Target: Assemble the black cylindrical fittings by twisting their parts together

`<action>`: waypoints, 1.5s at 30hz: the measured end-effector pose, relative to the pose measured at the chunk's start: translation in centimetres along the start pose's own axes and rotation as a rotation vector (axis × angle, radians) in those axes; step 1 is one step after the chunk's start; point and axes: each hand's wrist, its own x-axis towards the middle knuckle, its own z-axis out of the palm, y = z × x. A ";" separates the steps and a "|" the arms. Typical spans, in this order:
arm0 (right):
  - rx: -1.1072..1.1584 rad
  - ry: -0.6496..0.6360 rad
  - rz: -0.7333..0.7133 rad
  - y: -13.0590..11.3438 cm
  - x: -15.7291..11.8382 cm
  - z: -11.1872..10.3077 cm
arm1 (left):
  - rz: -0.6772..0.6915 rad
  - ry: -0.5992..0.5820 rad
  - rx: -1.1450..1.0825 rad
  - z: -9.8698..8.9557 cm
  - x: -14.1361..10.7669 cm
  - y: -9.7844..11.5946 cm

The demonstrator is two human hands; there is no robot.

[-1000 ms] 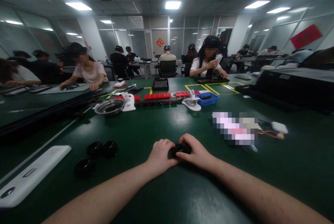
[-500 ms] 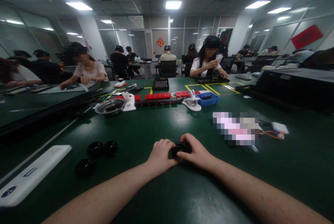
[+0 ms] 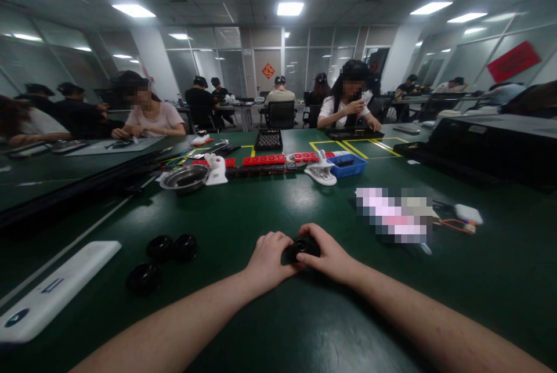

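Observation:
In the head view, a black round part with a hole in its middle [image 3: 300, 248] is gripped between both hands, low over the green table. My left hand [image 3: 267, 257] closes on its left side, with the thumb beneath. From the right, my right hand [image 3: 331, 254] pinches it between curled fingers and thumb. Fingers hide much of its outline. To the left lie three glossy black ring-shaped pieces: one [image 3: 144, 278] nearer me, another [image 3: 161, 248] behind it, and a third [image 3: 185, 246] beside that.
A long white panel [image 3: 65, 283] lies at left. Farther back stand a steel bowl [image 3: 185, 179], white clamp-like pieces [image 3: 322, 169], red strips [image 3: 263, 160] and a blue basket [image 3: 350, 167]. A blurred-out item [image 3: 391, 216] lies at right, before a large black case [image 3: 474, 149]. People sit across the table.
My hands and the black part keep nearly the same pose. Across the table at left, a person's arm has drawn inward. The view has shifted very slightly.

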 end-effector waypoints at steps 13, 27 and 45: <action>0.053 -0.045 -0.063 -0.2 0.0 -0.2 | -0.001 -0.003 0.013 0.1 0.0 0.0; 0.059 -0.118 -0.118 -0.5 0.1 -0.4 | -0.008 -0.005 0.005 0.2 0.1 -0.1; 0.001 -0.014 -0.023 -0.3 0.1 -0.2 | 0.000 -0.002 0.004 0.1 0.1 -0.1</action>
